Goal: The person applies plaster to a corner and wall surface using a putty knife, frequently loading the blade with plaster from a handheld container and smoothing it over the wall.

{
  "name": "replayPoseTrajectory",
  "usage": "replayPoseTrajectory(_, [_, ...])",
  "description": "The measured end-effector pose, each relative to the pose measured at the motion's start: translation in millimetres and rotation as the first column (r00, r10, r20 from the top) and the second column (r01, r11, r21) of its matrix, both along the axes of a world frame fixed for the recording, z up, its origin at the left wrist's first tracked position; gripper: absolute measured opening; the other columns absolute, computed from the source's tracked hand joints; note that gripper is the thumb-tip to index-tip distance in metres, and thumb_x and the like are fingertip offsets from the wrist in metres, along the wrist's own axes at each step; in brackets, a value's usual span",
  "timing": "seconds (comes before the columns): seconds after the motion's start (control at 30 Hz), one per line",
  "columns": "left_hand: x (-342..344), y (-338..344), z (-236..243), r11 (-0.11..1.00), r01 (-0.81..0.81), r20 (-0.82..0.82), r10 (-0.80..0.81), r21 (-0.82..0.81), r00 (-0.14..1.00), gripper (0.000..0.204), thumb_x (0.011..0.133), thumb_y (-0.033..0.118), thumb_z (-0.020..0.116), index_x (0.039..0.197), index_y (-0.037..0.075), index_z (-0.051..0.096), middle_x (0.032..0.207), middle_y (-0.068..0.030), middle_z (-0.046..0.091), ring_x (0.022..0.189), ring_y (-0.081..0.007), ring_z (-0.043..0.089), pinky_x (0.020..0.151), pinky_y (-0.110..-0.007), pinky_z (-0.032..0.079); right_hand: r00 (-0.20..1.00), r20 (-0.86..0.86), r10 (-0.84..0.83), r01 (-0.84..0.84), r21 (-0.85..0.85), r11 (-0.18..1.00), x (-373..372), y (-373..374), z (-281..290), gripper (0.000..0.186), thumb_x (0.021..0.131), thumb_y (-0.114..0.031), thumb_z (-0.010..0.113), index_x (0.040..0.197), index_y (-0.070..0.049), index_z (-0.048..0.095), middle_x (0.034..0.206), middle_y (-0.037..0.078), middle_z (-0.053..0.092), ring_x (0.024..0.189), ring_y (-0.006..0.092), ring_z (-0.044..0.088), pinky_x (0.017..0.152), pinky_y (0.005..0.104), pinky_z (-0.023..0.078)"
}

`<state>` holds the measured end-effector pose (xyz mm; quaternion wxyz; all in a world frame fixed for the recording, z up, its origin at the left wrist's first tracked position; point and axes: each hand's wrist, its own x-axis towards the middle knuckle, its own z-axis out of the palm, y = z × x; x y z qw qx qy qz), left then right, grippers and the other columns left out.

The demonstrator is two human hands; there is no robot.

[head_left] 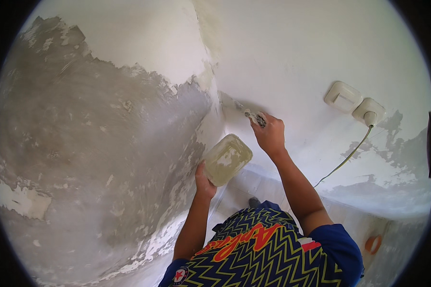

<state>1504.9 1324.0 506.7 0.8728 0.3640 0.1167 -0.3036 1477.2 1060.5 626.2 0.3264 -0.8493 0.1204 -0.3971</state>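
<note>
My left hand (205, 182) is wrapped round the side of a shallow rectangular plastic tub (218, 179), held up near the wall corner. Pale putty (229, 159) is smeared inside it. In my right hand (271, 135) is a putty knife (257, 118), its grip caked with filler. The blade reaches up and left to the white wall right beside the corner; whether its edge touches the wall I cannot tell. To the left, the other wall (96, 134) shows a large rough grey patch below white plaster.
A white switch plate (344, 96) and a socket (369, 111) with a plug sit on the right wall. From the plug a thin cable (345, 161) hangs toward the tiled floor (246, 184). An orange-brown round object (373, 244) is low at the right.
</note>
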Motion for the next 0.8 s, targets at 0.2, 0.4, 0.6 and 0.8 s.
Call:
replayPoseTrajectory(0.2, [-3.2, 29.0, 27.7, 0.958, 0.199, 0.076, -0.219, 0.206, 0.973, 0.057, 0.104, 0.045, 0.052, 0.145, 0.006, 0.051, 0.141, -0.0092, 0.060, 0.130, -0.0252, 0.057, 0.110, -0.042, 0.045, 0.996, -0.034, 0.087, -0.083, 0.100, 0.992, -17.8, 18.9, -3.2, 0.016, 0.085, -0.016, 0.073, 0.084, -0.001, 0.066, 0.075, 0.019, 0.066, 0.068, 0.0422, 0.064, 0.061, 0.0473, 0.051])
replayPoseTrajectory(0.4, [-10.1, 45.6, 55.0, 0.894, 0.342, 0.102, -0.384, 0.289, 0.917, 0.056, 0.107, 0.045, 0.049, 0.152, 0.013, 0.042, 0.150, -0.0065, 0.053, 0.138, -0.0228, 0.051, 0.113, -0.048, 0.042, 0.998, 0.018, 0.067, -0.068, 0.028, 0.997, 5.5, -8.3, -10.5, 0.017, 0.085, -0.012, 0.076, 0.092, 0.002, 0.070, 0.078, 0.020, 0.069, 0.068, 0.0406, 0.065, 0.062, 0.0439, 0.052])
replayPoseTrajectory(0.6, [-24.5, 57.9, 61.7, 0.926, 0.262, 0.112, -0.300, 0.270, 0.947, 0.058, 0.107, 0.046, 0.048, 0.154, 0.012, 0.041, 0.153, -0.0066, 0.051, 0.141, -0.0226, 0.048, 0.116, -0.047, 0.038, 0.995, -0.092, 0.039, -0.034, 0.053, 0.998, -8.9, 14.4, -20.3, 0.014, 0.084, -0.016, 0.071, 0.088, -0.003, 0.066, 0.078, 0.019, 0.067, 0.071, 0.0431, 0.064, 0.063, 0.0503, 0.051])
replayPoseTrajectory(0.8, [-40.1, 53.6, 64.5, 0.953, 0.177, 0.147, -0.217, 0.245, 0.965, 0.064, 0.106, 0.049, 0.048, 0.155, 0.008, 0.042, 0.155, -0.0065, 0.051, 0.143, -0.0233, 0.046, 0.120, -0.044, 0.033, 0.992, -0.126, 0.005, 0.002, 0.051, 0.999, 4.4, -1.3, -8.2, 0.016, 0.083, -0.018, 0.074, 0.089, -0.004, 0.069, 0.080, 0.020, 0.069, 0.072, 0.0428, 0.066, 0.065, 0.0492, 0.054])
